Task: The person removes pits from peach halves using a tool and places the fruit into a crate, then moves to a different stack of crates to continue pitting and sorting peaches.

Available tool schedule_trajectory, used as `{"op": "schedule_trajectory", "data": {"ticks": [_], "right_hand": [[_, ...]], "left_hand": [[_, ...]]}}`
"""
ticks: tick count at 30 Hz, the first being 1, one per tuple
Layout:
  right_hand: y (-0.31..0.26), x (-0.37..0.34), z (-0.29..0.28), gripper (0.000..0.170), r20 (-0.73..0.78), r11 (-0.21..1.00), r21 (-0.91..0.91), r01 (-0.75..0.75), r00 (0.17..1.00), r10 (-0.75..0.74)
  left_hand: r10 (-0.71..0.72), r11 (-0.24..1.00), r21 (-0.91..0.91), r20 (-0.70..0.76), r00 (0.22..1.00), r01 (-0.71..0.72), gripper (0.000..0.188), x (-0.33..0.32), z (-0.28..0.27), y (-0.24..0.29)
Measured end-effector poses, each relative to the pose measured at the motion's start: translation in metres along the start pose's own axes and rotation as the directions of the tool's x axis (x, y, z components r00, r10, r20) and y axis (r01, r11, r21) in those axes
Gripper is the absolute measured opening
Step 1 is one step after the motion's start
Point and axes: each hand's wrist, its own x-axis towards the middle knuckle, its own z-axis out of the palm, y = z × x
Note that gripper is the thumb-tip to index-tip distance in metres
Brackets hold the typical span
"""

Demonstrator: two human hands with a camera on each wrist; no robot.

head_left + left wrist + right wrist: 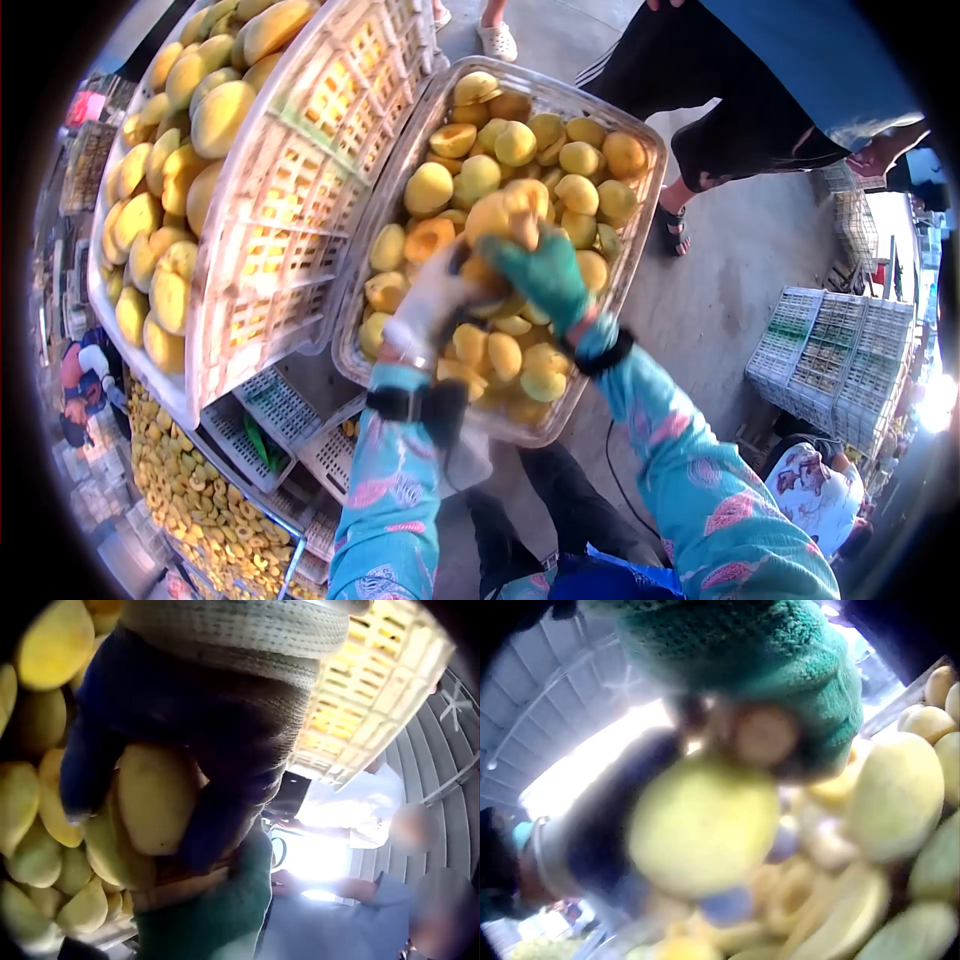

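My left hand wears a whitish knit glove with dark blue fingers. In the left wrist view those fingers curl round a yellow peach. My right hand, in a green knit glove with bare fingertips, meets it over the crate and grips at the same fruit. Blurred in the right wrist view, a peach sits between the blue fingers and a bare fingertip of my right hand. Beneath both hands, a pale plastic crate holds many yellow peaches, some of them halves, such as a cut one.
A second crate, heaped with peaches, stands tilted at the left. Below it lie stacked crates and a large spread of cut fruit. A person in dark shorts stands beyond the crate. More crates are at right.
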Motion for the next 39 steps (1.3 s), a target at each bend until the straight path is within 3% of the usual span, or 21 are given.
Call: {"op": "schedule_trajectory", "data": {"ticks": [3,4,6,8,9,10,13,14,17,19,20,21,24,26,29,30,31,35,37,38,39], "right_hand": [[0.004,-0.085,0.064,0.032,0.081,0.971,0.031,-0.238,0.969,0.235],[0.005,-0.110,0.091,0.034,0.124,0.937,0.010,-0.350,0.930,0.346],[-0.001,-0.150,0.135,0.032,0.155,0.992,-0.129,-0.007,0.988,0.027],[0.039,-0.149,0.152,0.030,0.137,0.997,0.036,-0.061,0.989,0.055],[0.030,-0.136,0.134,0.030,0.125,0.991,-0.047,-0.126,0.983,0.131],[0.017,-0.107,0.107,0.030,0.061,0.969,-0.221,-0.113,0.990,0.129],[-0.038,-0.010,0.023,0.035,-0.042,0.661,-0.742,-0.107,0.993,0.114],[-0.007,0.012,0.005,0.039,0.115,0.508,-0.844,0.171,0.984,-0.139],[0.008,0.050,-0.016,0.047,0.396,0.231,-0.906,0.356,0.904,0.159],[0.008,0.067,-0.030,0.048,0.476,0.495,-0.795,0.350,0.866,0.153],[-0.025,0.059,-0.036,0.043,0.285,0.757,-0.646,-0.101,0.888,0.362],[-0.035,0.052,-0.048,0.043,0.183,0.882,-0.405,-0.240,0.924,0.335],[-0.006,0.035,-0.093,0.042,-0.110,0.918,0.294,-0.265,0.945,0.309],[-0.003,-0.002,-0.107,0.044,-0.212,0.913,0.305,-0.269,0.916,0.341],[-0.028,-0.076,-0.092,0.049,-0.102,0.851,0.369,-0.372,0.894,0.435],[-0.032,-0.100,-0.078,0.052,-0.031,0.840,0.397,-0.370,0.909,0.415],[-0.042,-0.123,-0.065,0.055,0.078,0.754,0.358,-0.550,0.823,0.563],[-0.024,-0.179,0.016,0.043,0.233,0.777,0.291,-0.558,0.829,0.508],[-0.011,-0.160,0.020,0.031,0.086,0.907,-0.159,-0.390,0.910,0.406],[-0.011,-0.142,0.019,0.024,0.003,0.836,-0.423,-0.349,0.922,0.386],[-0.005,-0.114,0.015,0.030,-0.079,0.887,-0.417,-0.197,0.980,0.180]], "left_hand": [[-0.120,0.938,0.301,-0.182,0.976,0.172,0.067,-0.100,-0.036,-0.027],[-0.110,0.970,0.196,-0.166,0.980,0.142,0.072,-0.144,-0.037,-0.022],[-0.211,0.975,-0.003,-0.334,0.919,0.222,0.074,-0.228,-0.067,-0.058],[-0.310,0.939,-0.065,-0.586,0.749,0.338,0.073,-0.283,-0.075,-0.086],[-0.200,0.850,0.270,-0.629,0.752,0.453,0.072,-0.316,-0.104,-0.134],[-0.125,0.281,0.610,-0.742,0.659,0.741,0.072,-0.318,-0.081,-0.109],[0.364,0.480,0.790,-0.575,0.732,0.382,0.057,-0.274,-0.049,-0.080],[0.499,0.423,0.861,-0.481,0.721,0.282,0.047,-0.246,-0.039,-0.077],[0.679,0.295,0.938,-0.073,0.730,-0.181,0.034,-0.142,0.018,-0.059],[0.567,0.235,0.959,-0.004,0.824,-0.157,0.031,-0.086,0.072,-0.038],[0.565,0.160,0.974,0.045,0.824,-0.163,0.028,-0.057,0.086,-0.047],[0.605,0.028,0.999,0.013,0.796,-0.038,0.026,-0.028,0.103,-0.054],[0.723,-0.118,0.992,0.048,0.689,0.054,0.019,0.041,0.111,-0.052],[0.546,0.007,0.999,0.027,0.837,-0.037,0.039,0.061,0.097,-0.048],[0.478,0.607,0.776,-0.188,0.858,-0.168,0.047,0.047,0.052,-0.014],[0.423,0.833,0.495,-0.285,0.860,-0.246,0.046,0.012,0.046,0.001],[0.371,0.914,0.289,-0.317,0.873,-0.283,0.042,-0.025,0.031,0.006],[0.169,0.983,0.167,-0.638,0.752,-0.079,0.048,-0.195,-0.021,-0.004],[0.179,0.782,0.553,-0.642,0.746,0.288,0.049,-0.255,-0.082,-0.074],[0.270,0.393,0.823,-0.529,0.804,0.409,0.044,-0.283,-0.086,-0.091],[0.300,0.247,0.833,-0.551,0.779,0.494,0.041,-0.290,-0.084,-0.102]]}}
